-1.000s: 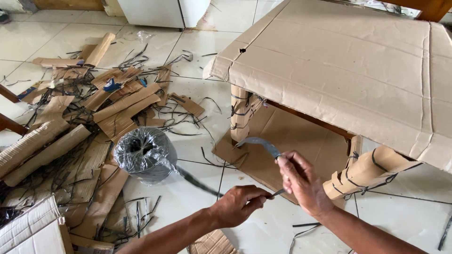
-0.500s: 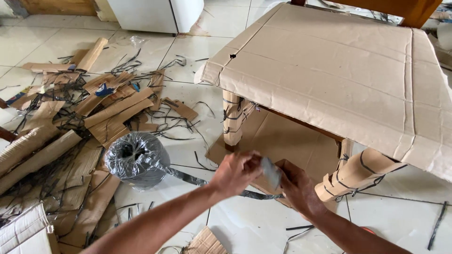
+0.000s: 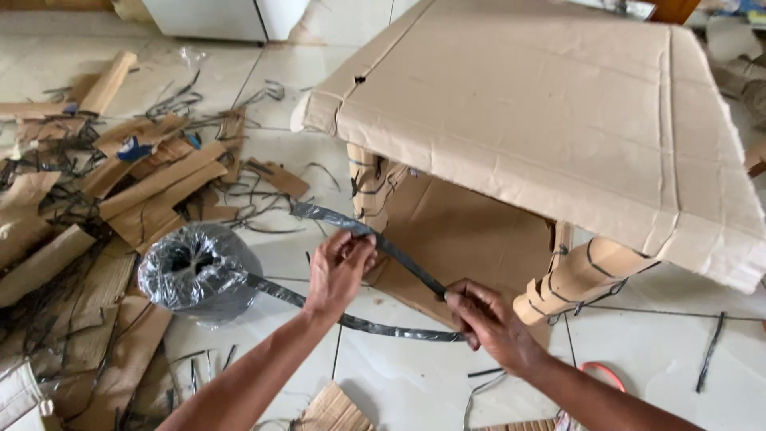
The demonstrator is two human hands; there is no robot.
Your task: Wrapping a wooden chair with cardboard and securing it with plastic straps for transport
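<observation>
A grey roll of plastic strap (image 3: 191, 271) sits on the tiled floor at the left. A dark strap (image 3: 399, 259) runs from the roll to my right hand (image 3: 479, 319), folds back there and goes up to my left hand (image 3: 339, 267). Both hands pinch the strap, and its loose end (image 3: 307, 210) sticks out beyond my left hand. Right behind my hands stands a table wrapped in brown cardboard (image 3: 542, 120), with its cardboard-covered legs (image 3: 578, 275) tied by dark straps.
Cardboard scraps and cut strap pieces (image 3: 136, 175) litter the floor at the left. A flat cardboard sheet (image 3: 471, 231) lies under the table. A white cabinet (image 3: 215, 16) stands at the top left. A red band (image 3: 602, 371) lies near my right forearm.
My hands were together half a second ago; they have moved apart, pulling the strap taut between them. The view has shifted, so the table and roll appear further left.
</observation>
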